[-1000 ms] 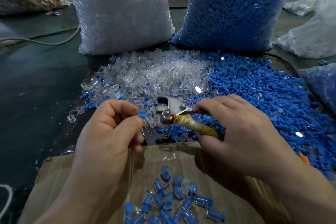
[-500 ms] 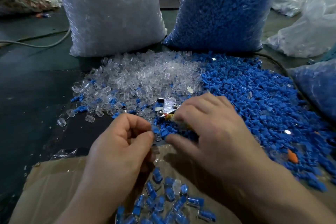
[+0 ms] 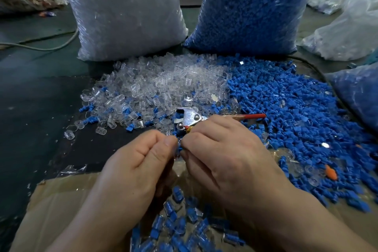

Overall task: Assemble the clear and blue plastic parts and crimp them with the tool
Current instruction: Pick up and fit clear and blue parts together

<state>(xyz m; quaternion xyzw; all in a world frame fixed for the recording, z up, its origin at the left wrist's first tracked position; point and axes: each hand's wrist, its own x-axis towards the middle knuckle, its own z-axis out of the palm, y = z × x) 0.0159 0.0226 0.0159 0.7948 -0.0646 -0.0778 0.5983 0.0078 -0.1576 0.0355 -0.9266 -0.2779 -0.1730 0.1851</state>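
Both hands curled, fingertips meeting: your left hand (image 3: 139, 161) and right hand (image 3: 225, 159) pinch a small blue part (image 3: 179, 148) between them. The crimping tool (image 3: 190, 117) lies just beyond your right knuckles, with its yellow handle running under that hand; can't tell if it's gripped. The label on the bag of clear parts (image 3: 126, 10) reads "SJ-017".

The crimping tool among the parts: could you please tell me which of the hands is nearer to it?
Right. The right hand covers the wrapped handle of the crimping tool; the left hand sits lower-left of it, apart.
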